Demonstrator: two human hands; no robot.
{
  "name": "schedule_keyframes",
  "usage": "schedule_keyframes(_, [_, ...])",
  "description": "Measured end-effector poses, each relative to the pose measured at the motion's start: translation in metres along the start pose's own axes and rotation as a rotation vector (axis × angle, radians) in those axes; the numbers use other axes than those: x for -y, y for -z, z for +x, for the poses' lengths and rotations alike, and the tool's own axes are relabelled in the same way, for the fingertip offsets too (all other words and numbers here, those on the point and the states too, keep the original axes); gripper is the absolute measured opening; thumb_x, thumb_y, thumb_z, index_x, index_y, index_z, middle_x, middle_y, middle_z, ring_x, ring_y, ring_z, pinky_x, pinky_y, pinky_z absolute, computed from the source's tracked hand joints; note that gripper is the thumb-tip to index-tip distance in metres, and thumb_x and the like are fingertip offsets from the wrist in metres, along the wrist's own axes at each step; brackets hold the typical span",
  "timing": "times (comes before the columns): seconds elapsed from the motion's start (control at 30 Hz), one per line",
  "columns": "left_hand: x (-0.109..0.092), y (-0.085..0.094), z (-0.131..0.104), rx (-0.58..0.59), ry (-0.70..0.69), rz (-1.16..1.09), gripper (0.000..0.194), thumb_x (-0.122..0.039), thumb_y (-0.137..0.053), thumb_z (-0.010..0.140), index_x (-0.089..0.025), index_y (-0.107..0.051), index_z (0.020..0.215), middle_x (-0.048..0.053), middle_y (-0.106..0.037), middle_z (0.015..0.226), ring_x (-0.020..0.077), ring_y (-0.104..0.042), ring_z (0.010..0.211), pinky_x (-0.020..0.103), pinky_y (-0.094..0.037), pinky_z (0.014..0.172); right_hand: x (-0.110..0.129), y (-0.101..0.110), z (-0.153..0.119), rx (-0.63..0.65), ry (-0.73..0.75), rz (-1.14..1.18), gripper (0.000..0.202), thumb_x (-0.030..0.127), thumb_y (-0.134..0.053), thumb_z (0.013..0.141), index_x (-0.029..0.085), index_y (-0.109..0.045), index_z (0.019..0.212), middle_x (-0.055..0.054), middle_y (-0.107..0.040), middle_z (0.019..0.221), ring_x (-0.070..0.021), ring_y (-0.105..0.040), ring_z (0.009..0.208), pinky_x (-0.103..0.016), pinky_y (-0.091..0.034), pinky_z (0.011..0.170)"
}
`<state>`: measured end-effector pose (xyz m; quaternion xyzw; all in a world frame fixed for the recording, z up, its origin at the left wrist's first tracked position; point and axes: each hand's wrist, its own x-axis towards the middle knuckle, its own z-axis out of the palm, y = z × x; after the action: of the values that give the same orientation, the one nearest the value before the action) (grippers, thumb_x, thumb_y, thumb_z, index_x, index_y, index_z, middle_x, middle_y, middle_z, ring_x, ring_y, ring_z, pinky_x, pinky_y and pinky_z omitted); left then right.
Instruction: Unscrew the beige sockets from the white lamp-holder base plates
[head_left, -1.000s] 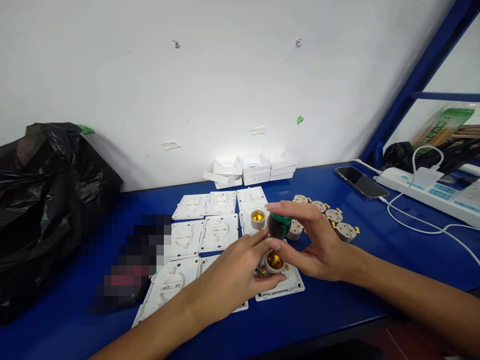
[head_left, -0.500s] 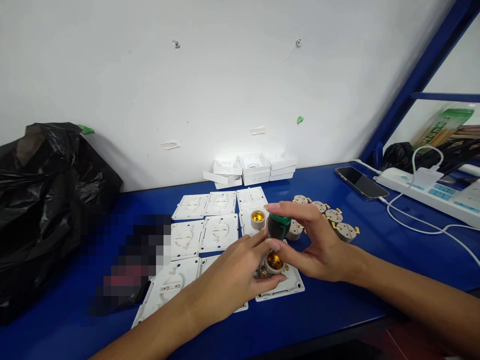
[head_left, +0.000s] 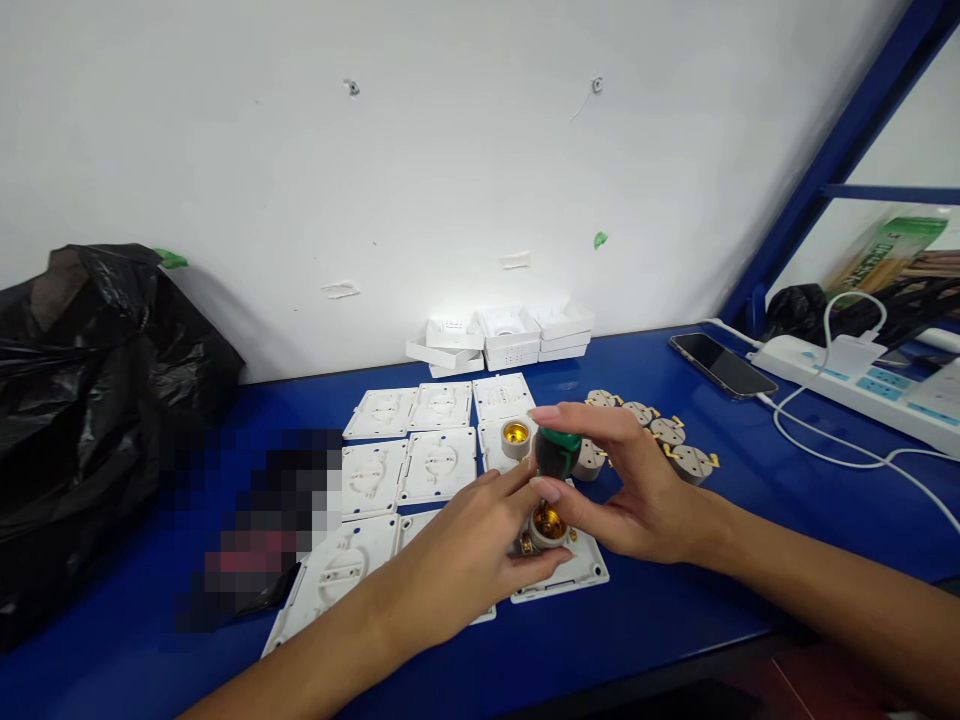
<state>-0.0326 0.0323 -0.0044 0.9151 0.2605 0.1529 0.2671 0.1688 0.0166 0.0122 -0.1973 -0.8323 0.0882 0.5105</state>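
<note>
My right hand grips the green and black handle of a stubby screwdriver between thumb and fingers. The tool points down into a round lamp socket with a brass-coloured lining. My left hand has its thumb and fingers around that socket, holding it on a white square plate; its fingertips are partly hidden. A second brass-lined socket stands on another white plate just behind. The screwdriver's tip is hidden in the socket.
Several white plates lie in rows to the left, and white boxes are stacked against the wall. Grey round socket bases with brass tabs lie right. A phone, power strip and black bag flank them.
</note>
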Motion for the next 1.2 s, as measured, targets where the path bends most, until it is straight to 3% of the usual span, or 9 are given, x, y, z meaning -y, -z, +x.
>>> schedule_keyframes(0.73, [-0.0008,0.0008,0.0003,0.032,-0.007,0.027,0.016,-0.036,-0.068,0.100,-0.023,-0.062,0.107,0.004,-0.069,0.112,0.0261,-0.066,0.098,0.041,-0.052,0.090,0.0033,0.0001,0.0018,0.008,-0.012,0.015,0.067,0.009,-0.064,0.093,0.024,-0.039,0.153,-0.008,-0.070,0.125,-0.0157,-0.071,0.096,-0.027,-0.062,0.081])
schedule_keyframes(1.2, [-0.0030,0.0021,0.0011,0.033,0.001,0.018,0.016,-0.034,-0.070,0.098,-0.023,-0.063,0.105,0.004,-0.069,0.107,0.0260,-0.067,0.095,0.039,-0.053,0.086,0.0021,0.0006,0.0029,0.009,-0.006,-0.004,0.064,0.010,-0.064,0.094,0.021,-0.039,0.152,-0.010,-0.069,0.125,-0.0160,-0.071,0.101,-0.027,-0.062,0.084])
